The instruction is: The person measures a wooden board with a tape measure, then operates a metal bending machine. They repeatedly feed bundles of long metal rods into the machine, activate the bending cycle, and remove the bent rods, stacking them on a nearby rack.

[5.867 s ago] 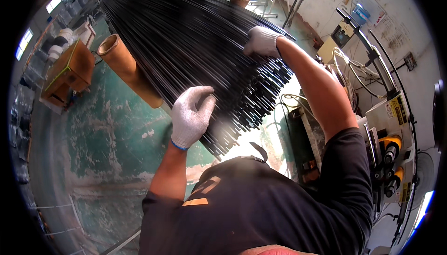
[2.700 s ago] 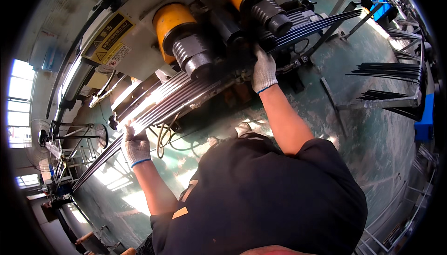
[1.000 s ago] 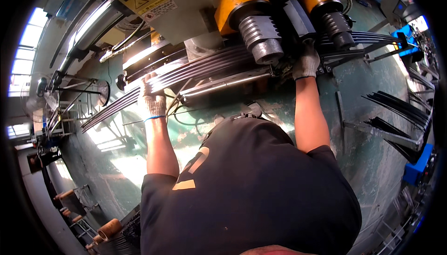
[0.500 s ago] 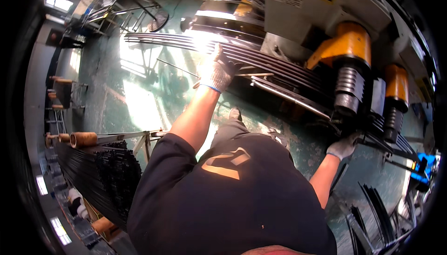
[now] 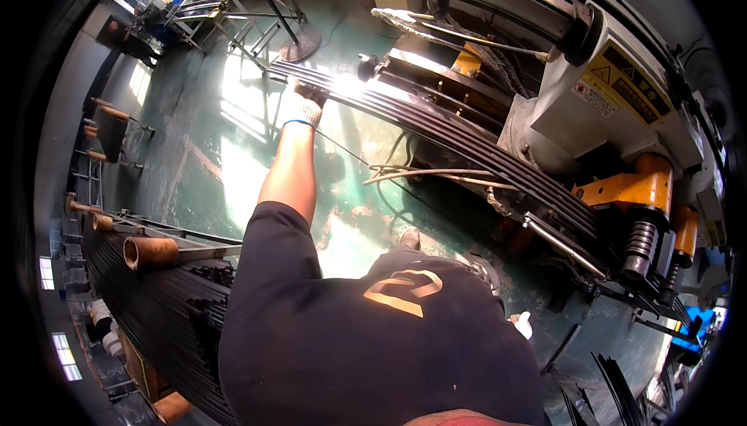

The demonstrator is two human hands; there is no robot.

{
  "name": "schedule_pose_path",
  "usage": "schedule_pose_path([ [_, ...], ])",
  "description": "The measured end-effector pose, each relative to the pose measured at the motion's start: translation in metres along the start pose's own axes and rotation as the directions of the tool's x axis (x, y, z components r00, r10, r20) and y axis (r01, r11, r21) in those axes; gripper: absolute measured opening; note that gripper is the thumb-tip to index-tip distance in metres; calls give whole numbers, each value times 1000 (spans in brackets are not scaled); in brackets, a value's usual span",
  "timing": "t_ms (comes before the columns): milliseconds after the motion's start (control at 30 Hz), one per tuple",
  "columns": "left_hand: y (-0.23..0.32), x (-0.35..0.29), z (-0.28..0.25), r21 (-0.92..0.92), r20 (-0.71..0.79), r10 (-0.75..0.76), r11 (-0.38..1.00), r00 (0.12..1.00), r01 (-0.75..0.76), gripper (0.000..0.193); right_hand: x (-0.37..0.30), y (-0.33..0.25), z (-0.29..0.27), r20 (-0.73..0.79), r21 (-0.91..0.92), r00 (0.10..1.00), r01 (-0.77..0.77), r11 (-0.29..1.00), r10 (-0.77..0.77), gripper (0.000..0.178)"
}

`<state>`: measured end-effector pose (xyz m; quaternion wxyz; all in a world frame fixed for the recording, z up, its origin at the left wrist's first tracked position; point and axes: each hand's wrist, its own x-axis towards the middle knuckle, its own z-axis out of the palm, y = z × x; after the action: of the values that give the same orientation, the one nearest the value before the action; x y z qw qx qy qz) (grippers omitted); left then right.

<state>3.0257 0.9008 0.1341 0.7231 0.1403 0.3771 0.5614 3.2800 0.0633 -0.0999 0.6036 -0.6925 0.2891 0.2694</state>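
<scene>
Several long, thin dark metal bars (image 5: 436,132) lie side by side, sloping from the upper left down to the press machine at right. Near their far left ends, my left hand (image 5: 301,107), in a pale knitted glove with a blue cuff, is closed round the bars. My right hand (image 5: 521,324), also gloved, hangs low beside my body, away from the bars. Only a small part of it shows past my shirt, so its fingers are mostly hidden. Close to the right ends of the bars stand an orange clamp (image 5: 634,185) and a coiled metal spring (image 5: 640,241).
A grey machine housing (image 5: 599,87) with warning labels rises at upper right. Looped hose (image 5: 436,173) hangs below the bars. At left a rack holds a large stack of dark bars (image 5: 148,294) and a rusty roller (image 5: 152,252). A fan base (image 5: 299,45) stands at the far end.
My left hand has slid left along the bars toward their far ends. My right hand has left the machine's right end and dropped back beside my body. The view has shifted left.
</scene>
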Motion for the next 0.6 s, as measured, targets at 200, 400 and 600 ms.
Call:
schedule_pose_path([
  [200,63,117,-61,-13,40,86,996,995,-86,31,-62,0,62,-35,-217,994,90,972,-100,42],
  [400,62,140,-48,91,178,83,991,981,-101,15,-32,22,2,150,-177,981,149,973,-123,31],
  [600,71,193,-80,385,497,-136,919,857,-78,28,-56,-10,72,-41,-747,929,216,628,-369,42],
])
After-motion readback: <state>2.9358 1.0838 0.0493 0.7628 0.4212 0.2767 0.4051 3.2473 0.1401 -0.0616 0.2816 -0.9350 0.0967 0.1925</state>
